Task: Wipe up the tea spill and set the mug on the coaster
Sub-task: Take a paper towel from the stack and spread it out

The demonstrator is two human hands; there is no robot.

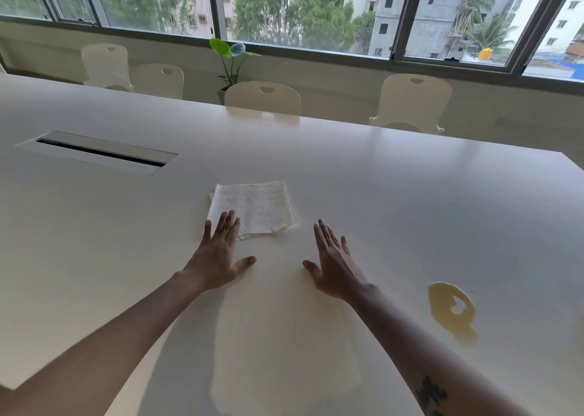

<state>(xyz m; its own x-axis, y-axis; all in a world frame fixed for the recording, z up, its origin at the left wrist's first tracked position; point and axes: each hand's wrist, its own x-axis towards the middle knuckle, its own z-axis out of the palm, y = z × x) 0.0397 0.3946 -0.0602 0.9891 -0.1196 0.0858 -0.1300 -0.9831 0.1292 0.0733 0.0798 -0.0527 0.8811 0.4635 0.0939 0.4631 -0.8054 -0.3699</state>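
A small stack of white paper napkins [256, 207] lies flat on the white table [379, 194], just ahead of my hands. My left hand [218, 254] is stretched out flat, fingers apart, its fingertips over the napkins' near left corner. My right hand [335, 264] is also flat and open, a little to the right of the napkins and apart from them. A pale yellow-brown tea puddle [448, 311] spreads on the table to the right of my right forearm. No mug or coaster is in view.
A recessed cable slot [101, 151] with a lid sits in the table at the far left. Several white chairs [262, 97] line the far side, with a potted plant [232, 61] behind them under the windows. The table's right corner [562, 154] is at the far right.
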